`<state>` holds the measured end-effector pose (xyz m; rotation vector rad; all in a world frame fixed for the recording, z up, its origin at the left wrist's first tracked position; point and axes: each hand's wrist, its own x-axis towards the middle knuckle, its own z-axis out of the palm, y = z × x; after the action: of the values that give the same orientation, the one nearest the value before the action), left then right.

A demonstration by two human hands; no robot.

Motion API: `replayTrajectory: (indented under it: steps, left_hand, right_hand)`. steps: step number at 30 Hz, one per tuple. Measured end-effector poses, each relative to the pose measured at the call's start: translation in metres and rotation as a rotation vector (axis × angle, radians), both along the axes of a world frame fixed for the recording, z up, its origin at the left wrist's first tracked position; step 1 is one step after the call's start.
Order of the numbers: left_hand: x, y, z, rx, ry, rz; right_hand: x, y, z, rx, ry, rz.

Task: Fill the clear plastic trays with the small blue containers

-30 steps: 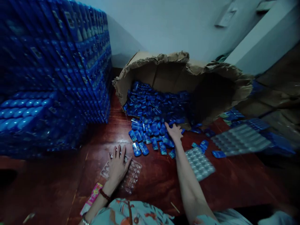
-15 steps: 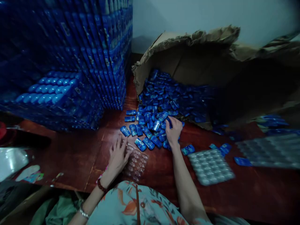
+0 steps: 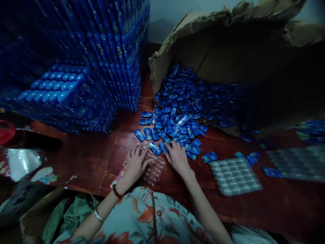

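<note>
My left hand [image 3: 136, 163] rests with its fingers spread over the left side of a clear moulded plastic tray [image 3: 154, 172]. To its right, my right hand [image 3: 178, 158] lies palm down, fingers apart, at the near edge of a heap of small blue containers [image 3: 175, 129]. Its fingertips touch or cover the nearest ones, and I cannot make out a firm grasp. One blue container [image 3: 154, 148] lies between the two hands, just beyond the tray. A pink printed piece [image 3: 119, 177] shows partly from under my left wrist.
A torn cardboard box [image 3: 162, 64] lies open at the back, spilling blue containers. Tall stacks of packed blue goods [image 3: 101, 74] stand at left. Moulded trays [image 3: 235, 177] lie at right on the red-brown table [image 3: 86, 169]. A red-lidded dark cylinder [image 3: 38, 139] is far left.
My right hand has drawn back from the heap, toward me and left, closer to the tray. My left hand stays over the tray. The whole view has shifted slightly.
</note>
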<state>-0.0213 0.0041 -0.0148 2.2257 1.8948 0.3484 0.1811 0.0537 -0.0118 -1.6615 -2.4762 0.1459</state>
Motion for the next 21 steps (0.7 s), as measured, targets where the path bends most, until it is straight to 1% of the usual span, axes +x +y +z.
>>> replayTrajectory:
  steps: [1, 3, 5, 7, 8, 11, 13, 15, 19, 21]
  left_hand:
    - [0.001, 0.01, 0.004, 0.003, -0.027, -0.035]
    - [0.003, 0.032, 0.012, -0.001, -0.038, -0.152]
    - [0.007, 0.053, 0.016, -0.02, 0.02, -0.332]
    - [0.013, 0.068, 0.015, -0.051, 0.102, -0.515]
    - [0.017, 0.074, 0.014, -0.064, 0.129, -0.586]
    - [0.025, 0.088, 0.009, -0.09, 0.118, -0.725]
    - [0.026, 0.095, 0.008, -0.124, 0.085, -0.761]
    - [0.022, 0.101, 0.008, -0.159, 0.051, -0.756]
    - [0.005, 0.102, 0.006, -0.147, -0.052, -0.636]
    - [-0.007, 0.098, 0.003, -0.129, -0.137, -0.562]
  right_hand:
    - [-0.001, 0.0, 0.002, 0.005, -0.026, 0.003]
    - [-0.003, -0.002, 0.003, 0.01, -0.041, -0.01]
    - [-0.003, -0.006, 0.0, 0.016, -0.04, -0.037]
    - [-0.002, -0.011, -0.005, 0.034, -0.035, -0.059]
    - [-0.001, -0.012, -0.008, 0.048, -0.028, -0.07]
    - [0.005, -0.015, -0.016, 0.097, 0.024, -0.12]
    - [0.009, -0.017, -0.021, 0.118, 0.073, -0.146]
    - [0.013, -0.022, -0.026, 0.129, 0.135, -0.149]
    - [0.018, -0.038, -0.038, 0.183, 0.265, -0.134]
    - [0.021, -0.045, -0.042, 0.229, 0.318, -0.089]
